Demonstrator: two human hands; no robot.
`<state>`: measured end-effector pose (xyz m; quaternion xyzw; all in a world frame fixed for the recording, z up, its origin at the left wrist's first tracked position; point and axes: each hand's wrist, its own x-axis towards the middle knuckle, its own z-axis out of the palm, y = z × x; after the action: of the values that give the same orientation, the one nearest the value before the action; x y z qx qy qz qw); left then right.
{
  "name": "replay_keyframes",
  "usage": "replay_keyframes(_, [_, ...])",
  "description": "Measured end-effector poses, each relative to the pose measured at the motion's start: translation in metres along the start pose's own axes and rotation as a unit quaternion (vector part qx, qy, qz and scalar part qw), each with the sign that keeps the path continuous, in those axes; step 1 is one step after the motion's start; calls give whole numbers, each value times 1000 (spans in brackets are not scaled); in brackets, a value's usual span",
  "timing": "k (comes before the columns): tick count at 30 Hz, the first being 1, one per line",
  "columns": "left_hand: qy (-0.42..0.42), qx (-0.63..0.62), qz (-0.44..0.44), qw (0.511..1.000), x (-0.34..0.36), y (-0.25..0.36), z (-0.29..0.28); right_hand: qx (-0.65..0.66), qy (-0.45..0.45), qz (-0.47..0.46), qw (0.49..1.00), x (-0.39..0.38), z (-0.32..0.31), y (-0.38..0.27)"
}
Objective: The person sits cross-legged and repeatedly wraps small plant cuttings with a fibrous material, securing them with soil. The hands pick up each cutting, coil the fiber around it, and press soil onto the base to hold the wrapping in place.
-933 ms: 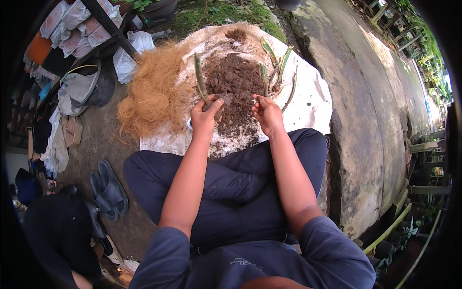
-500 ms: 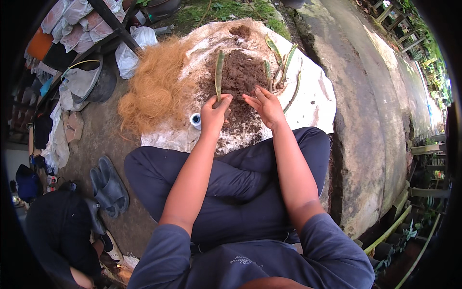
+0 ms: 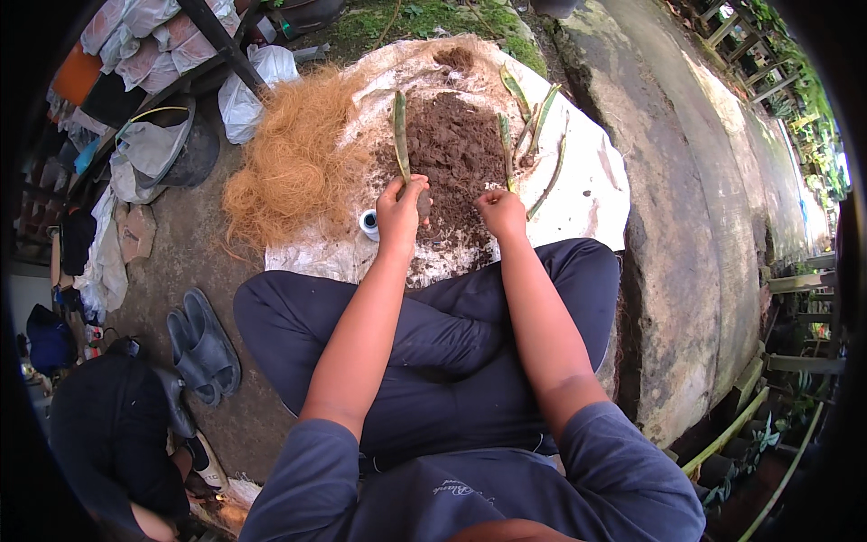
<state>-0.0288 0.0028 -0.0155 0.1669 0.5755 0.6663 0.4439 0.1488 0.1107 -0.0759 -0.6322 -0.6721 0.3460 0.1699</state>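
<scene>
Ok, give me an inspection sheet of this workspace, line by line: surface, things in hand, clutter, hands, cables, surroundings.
Surface: white sack sheet spread on the ground, with a dark soil pile in the middle.
Job's things: green plant cutting held upright at its base over the soil; more green cuttings lie on the right of the pile.
Clutter: heap of orange-brown coconut fibre at the sheet's left edge; small white roll of tape beside the left hand.
Hands: left hand closed on the cutting; right hand with fingers pinched near the soil, contents too small to tell.
Cables: nothing seen.
Surroundings: grey sandals, plastic bags, concrete kerb on the right.
</scene>
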Motion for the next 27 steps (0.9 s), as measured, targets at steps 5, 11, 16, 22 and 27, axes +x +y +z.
replay_keyframes(5, [-10, -5, 1, 1000, -1, 0, 1, -96, -52, 39, 993, -7, 8, -18])
replay_keyframes(11, [-16, 17, -10, 1000, -1, -1, 4, -33, -15, 18, 999, 2, 17, -3])
replay_keyframes(16, [-14, -12, -5, 1000, 1, -1, -2, 96, -1, 85, 992, -5, -8, -10])
replay_keyframes(22, [-33, -89, -17, 995, 5, -2, -5, 464, -47, 23, 884, -15, -47, -26])
replay_keyframes(27, [-82, -173, -23, 981, 9, -10, -8, 523, -161, 9, 837, -34, -69, -57])
